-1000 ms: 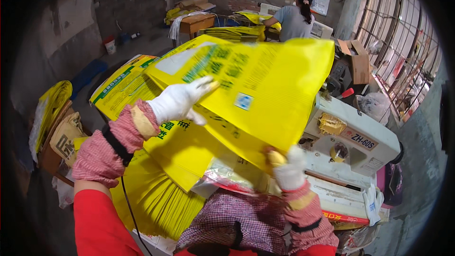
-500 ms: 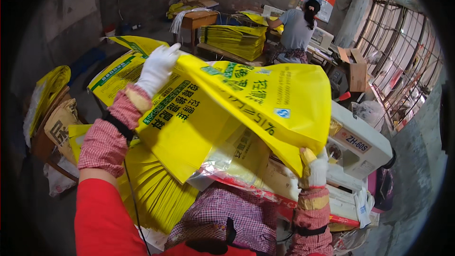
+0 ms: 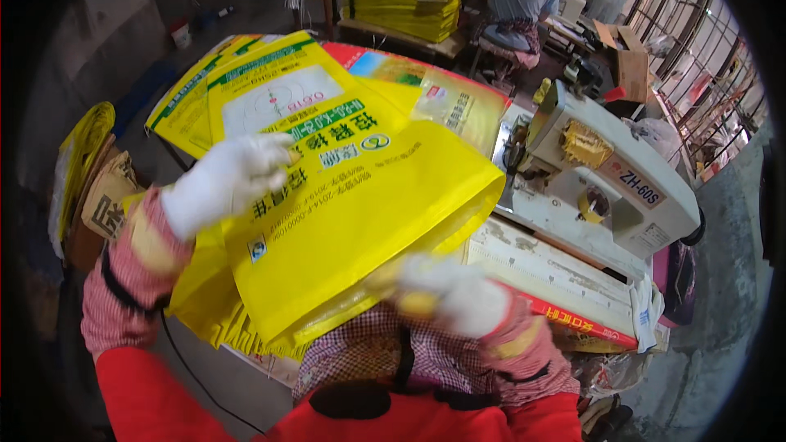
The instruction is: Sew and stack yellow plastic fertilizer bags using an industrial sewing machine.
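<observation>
A yellow printed woven bag (image 3: 360, 229) lies flat in front of me, its open-looking edge toward my lap. Over its left part is my left hand (image 3: 233, 176) in a white glove, fingers bent and apart, with nothing visible in them. My right hand (image 3: 446, 290), also gloved, is by the bag's near right edge; motion smears its fingers, so its grip cannot be made out. Beneath and beyond lie more yellow bags (image 3: 274, 86), and a fanned stack (image 3: 237, 331) shows its edges under the near left side.
A white sewing machine (image 3: 614, 172) stands to the right on a worn table (image 3: 532, 258). Farther off, a co-worker (image 3: 524, 0) sits near a stack of yellow bags (image 3: 405, 12). A cardboard box (image 3: 629, 65) is by the barred window. Brown and yellow sacks (image 3: 98, 196) stand at left.
The bag that was raised and stretched between both hands now lies flat on the pile. My left hand has come down and nearer; my right has moved left, off the bag's corner.
</observation>
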Demonstrator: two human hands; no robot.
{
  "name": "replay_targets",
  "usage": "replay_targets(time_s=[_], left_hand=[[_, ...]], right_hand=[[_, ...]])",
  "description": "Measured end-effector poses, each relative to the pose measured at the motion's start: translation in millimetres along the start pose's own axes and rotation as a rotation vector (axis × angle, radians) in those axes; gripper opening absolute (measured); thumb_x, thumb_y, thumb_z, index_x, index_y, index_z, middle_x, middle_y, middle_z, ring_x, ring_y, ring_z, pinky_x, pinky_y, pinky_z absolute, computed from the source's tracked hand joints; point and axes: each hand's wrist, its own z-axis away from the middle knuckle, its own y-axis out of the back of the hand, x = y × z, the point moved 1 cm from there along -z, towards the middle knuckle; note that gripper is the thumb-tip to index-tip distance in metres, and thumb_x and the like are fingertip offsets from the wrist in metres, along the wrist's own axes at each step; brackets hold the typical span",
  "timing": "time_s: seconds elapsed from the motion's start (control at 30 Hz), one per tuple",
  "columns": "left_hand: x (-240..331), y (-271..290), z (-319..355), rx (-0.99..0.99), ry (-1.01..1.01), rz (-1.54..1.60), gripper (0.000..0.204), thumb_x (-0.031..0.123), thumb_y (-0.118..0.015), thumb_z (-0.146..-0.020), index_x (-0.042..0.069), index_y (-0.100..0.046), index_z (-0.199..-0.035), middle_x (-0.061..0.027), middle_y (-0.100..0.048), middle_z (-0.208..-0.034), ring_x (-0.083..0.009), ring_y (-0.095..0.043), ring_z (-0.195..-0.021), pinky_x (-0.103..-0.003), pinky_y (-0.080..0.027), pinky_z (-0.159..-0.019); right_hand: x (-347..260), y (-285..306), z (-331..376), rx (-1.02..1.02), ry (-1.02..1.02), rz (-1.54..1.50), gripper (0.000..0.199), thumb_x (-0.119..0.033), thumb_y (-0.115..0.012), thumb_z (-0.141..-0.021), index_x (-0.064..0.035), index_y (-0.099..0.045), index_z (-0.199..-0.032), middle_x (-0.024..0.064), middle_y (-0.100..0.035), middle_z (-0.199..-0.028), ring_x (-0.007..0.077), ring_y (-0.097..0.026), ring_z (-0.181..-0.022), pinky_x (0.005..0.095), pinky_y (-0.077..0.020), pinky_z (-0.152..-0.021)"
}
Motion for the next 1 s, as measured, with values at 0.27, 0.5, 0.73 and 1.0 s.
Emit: replay_targets(time_s=[0.27, 0.5, 0.73, 1.0], left_hand=[[83.7, -88.8, 95.1, 0.639, 0.529, -0.05, 0.048, 0.01, -0.064, -0.071, -0.001, -0.051, -0.116, -0.0237, -0.035, -0.136, -0.0363, -0.039, -0.123, -0.039, -0.031, -0.102], [97.0, -170.7, 145.7, 0.738, 0.908, 1.255, 0.046, 0.019, -0.058, -0.087, -0.005, -0.043, -0.123, -0.0145, -0.05, -0.124, -0.0216, -0.048, -0.114, -0.032, -0.037, -0.097], [98.5, -181.1, 140.3, 0.746, 0.845, 1.423, 0.029, 0.013, -0.047, -0.091, -0.003, -0.05, -0.115, -0.01, -0.058, -0.11, -0.0162, -0.056, -0.096, -0.029, -0.044, -0.085], [90.7, -182.0, 149.3, 0.837, 0.966, 0.98, 0.022, 0.006, -0.047, -0.088, -0.004, -0.053, -0.107, -0.0082, -0.061, -0.099, -0.0128, -0.057, -0.084, -0.026, -0.046, -0.075]], right_hand=[[97.5, 81.0, 63.2, 0.783, -0.558, 0.597, 0.049, -0.013, -0.067, -0.073, 0.0016, -0.052, -0.117, 0.0188, -0.055, -0.114, 0.0289, -0.054, -0.105, 0.033, -0.0416, -0.091], [129.7, 73.7, 42.2, 0.348, -0.75, 0.23, 0.039, -0.032, -0.057, -0.082, -0.0071, -0.059, -0.111, 0.0163, -0.063, -0.1, 0.0303, -0.06, -0.095, 0.0351, -0.0465, -0.083], [99.0, 44.8, 69.1, 0.137, -0.666, 0.812, 0.03, -0.035, -0.049, -0.084, -0.0135, -0.063, -0.1, 0.0154, -0.063, -0.098, 0.0351, -0.056, -0.089, 0.0412, -0.0461, -0.078], [25.4, -14.7, 60.8, 0.149, -0.408, 0.59, 0.031, -0.013, -0.065, -0.07, -0.0044, -0.06, -0.099, 0.0165, -0.061, -0.09, 0.0326, -0.059, -0.083, 0.0398, -0.0472, -0.072]])
